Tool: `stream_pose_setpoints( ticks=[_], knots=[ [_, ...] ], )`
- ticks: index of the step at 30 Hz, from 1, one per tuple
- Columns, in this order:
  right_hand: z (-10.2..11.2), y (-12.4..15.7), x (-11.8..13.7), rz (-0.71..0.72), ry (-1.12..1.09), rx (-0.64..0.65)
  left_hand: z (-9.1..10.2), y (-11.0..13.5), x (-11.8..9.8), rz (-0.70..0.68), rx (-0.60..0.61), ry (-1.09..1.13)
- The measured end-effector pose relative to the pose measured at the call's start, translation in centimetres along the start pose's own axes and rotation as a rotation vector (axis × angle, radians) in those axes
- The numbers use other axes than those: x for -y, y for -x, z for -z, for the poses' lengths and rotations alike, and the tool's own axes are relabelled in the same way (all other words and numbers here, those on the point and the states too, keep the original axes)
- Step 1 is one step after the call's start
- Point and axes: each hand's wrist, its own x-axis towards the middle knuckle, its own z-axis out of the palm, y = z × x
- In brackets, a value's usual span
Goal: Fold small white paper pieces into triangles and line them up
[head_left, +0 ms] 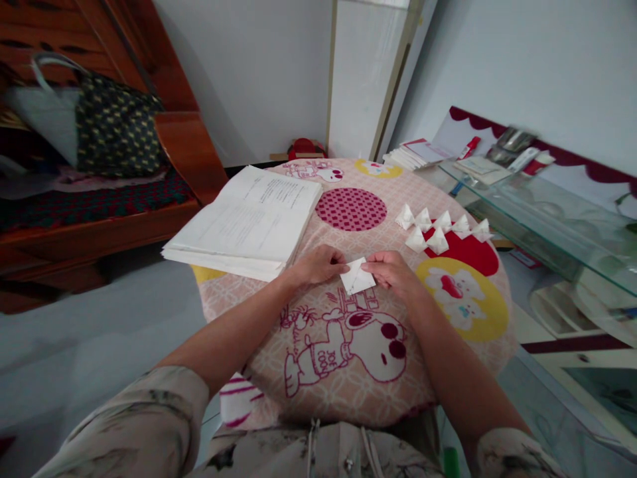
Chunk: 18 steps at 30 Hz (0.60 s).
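Between my two hands is a small folded square of white paper (357, 278), held just above the cloth with one corner pointing up. My left hand (321, 264) pinches its left edge between thumb and fingers. On the opposite edge, my right hand (393, 271) has its thumb and fingers closed on the paper too. Several small folded white paper pieces with pointed tops (438, 240) stand in two rows at the right of the table. A thick open stack of printed sheets (239, 229) lies to the left of my left hand.
The round table wears a pink patterned cloth (343, 362) with cartoon figures. At the right stands a glass-topped cabinet (547, 212) holding papers (415, 154) and small items. A wooden bench (184, 153) with bags (117, 123) is at the left.
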Motion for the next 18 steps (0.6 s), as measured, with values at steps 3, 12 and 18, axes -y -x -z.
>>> stream_pose_setpoints(
  ticks=[3, 12, 18],
  knots=[
    [0.2, -0.2, -0.3, 0.035, -0.049, -0.005, -0.2, 0.0, 0.0, 0.032, -0.052, 0.084],
    [-0.6, -0.2, -0.3, 0.116, -0.349, -0.095, -0.7, -0.3, -0.8, -0.027, -0.064, 0.567],
    [-1.4, -0.1, -0.1, 0.147, -0.371, -0.027, -1.4, -0.4, -0.9, -0.071, -0.183, 0.537]
  ],
)
